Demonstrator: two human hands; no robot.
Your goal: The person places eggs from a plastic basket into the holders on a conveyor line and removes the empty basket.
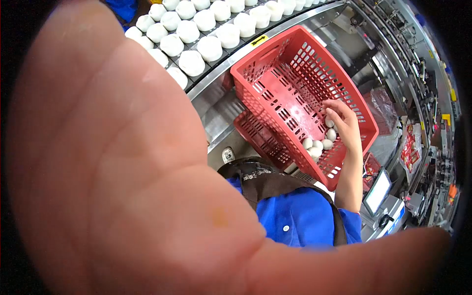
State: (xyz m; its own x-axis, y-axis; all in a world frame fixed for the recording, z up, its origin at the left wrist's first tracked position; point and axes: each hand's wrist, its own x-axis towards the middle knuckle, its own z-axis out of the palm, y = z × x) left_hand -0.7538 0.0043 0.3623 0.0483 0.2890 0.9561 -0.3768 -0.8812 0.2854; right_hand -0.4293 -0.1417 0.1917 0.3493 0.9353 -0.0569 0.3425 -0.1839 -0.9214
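My left hand (147, 187), palm toward the camera, looms very close and fills the left and lower view. Its thumb stretches away to the lower right; the other fingers run out of sight, and no object shows in it. Inside a red plastic basket (295, 98) is my right hand (342, 120), fingers loosely curved and apart from the thumb. Just under that thumb lies a whitish egg (329, 122), partly covered. Several more whitish eggs (317, 146) rest along the basket's near side. I cannot make out anything gripped in the right hand.
A conveyor belt (194, 49) carries rows of white rounded pieces behind the basket, with a yellow arrow label (259, 41) on its edge. Another red basket (260, 142) stands lower down. Plastic bags (383, 110) and a lit screen (377, 191) are at the right.
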